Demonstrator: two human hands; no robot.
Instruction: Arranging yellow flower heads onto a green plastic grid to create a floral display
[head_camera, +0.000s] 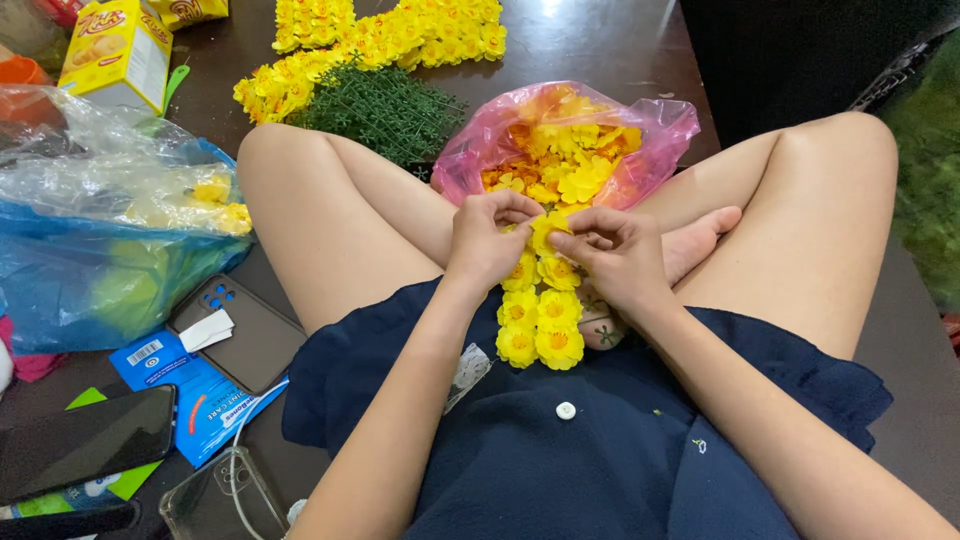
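— So, what do the hands hold?
— Left hand (487, 238) and right hand (610, 250) both pinch a yellow flower (546, 232) atop the flower strand (540, 318) in the lap, before the pink bag (660, 135).

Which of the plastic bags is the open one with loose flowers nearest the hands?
The pink bag, directly beyond both hands; the blue bag lies off to the left.

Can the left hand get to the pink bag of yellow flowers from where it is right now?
Probably yes: the pink bag lies open just beyond the left hand, with nothing between them.
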